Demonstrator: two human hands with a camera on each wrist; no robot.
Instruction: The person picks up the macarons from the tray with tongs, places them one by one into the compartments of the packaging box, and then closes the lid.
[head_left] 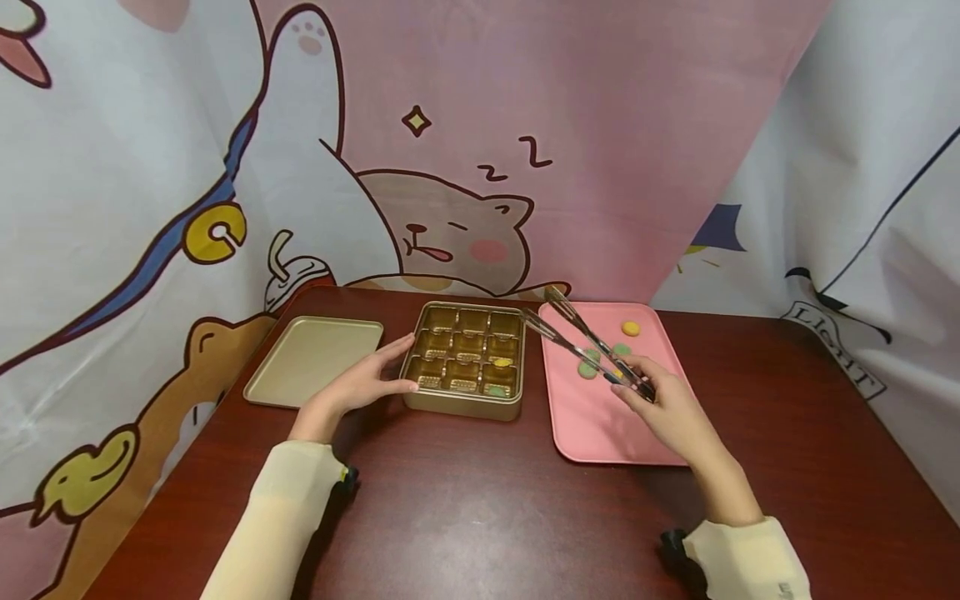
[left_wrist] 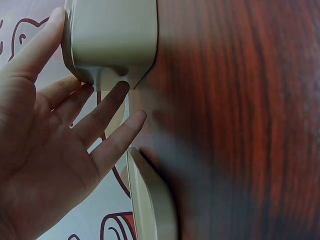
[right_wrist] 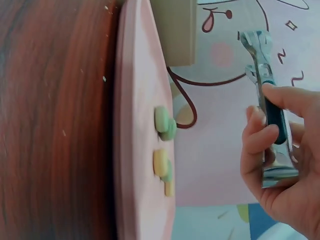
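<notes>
My left hand [head_left: 360, 385] rests against the left side of a gold tin box [head_left: 461, 405], its fingers spread and nearly straight. The box holds a divided gold insert; a yellow round piece [head_left: 502, 362] sits in the right column's middle compartment, a green one [head_left: 497, 391] in the front right compartment. Metal tongs [head_left: 600, 342] are gripped in my right hand [head_left: 667, 408], above a pink tray [head_left: 600, 435]. Their tips are apart, with nothing between them, pointing toward the box's back right. Several macaron-like pieces, green [right_wrist: 161, 119] and yellow [right_wrist: 160, 162], lie on the tray.
A flat gold lid [head_left: 315, 362] lies on the dark wooden table [head_left: 465, 500] left of the box. Behind the table hangs a printed cloth [head_left: 637, 125] with cartoon animals. The tray stands a little right of the box.
</notes>
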